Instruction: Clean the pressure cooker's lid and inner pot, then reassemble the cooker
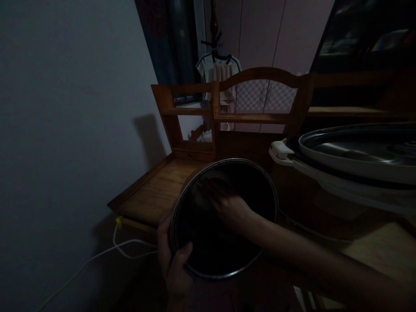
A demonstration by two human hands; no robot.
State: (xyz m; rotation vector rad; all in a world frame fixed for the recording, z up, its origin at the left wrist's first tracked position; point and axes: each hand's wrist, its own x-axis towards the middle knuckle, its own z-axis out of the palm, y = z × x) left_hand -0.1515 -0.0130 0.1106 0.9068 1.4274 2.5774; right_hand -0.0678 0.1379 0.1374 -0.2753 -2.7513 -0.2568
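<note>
A deep round pot point(224, 255) with a black inside and a thin shiny rim is tilted so that its mouth faces me. My left hand point(175, 260) grips its left side, with the thumb over the rim and the fingers around the outside. Inside the pot, my right hand point(230, 208) reaches toward the upper left of the inner wall. Its fingers look stretched out, though they are dim and blurred. A faint pale patch shows by the fingertips; I cannot tell whether it is a reflection. The pot's underside is hidden.
Behind the pot stands a wooden desk point(156, 186) with an open shelf unit point(212, 104). At right is a wide pan-like appliance point(341, 173) with a pale handle point(281, 149). A white cable point(130, 242) hangs at left beside the wall point(81, 108). Clothes point(224, 71) hang farther back.
</note>
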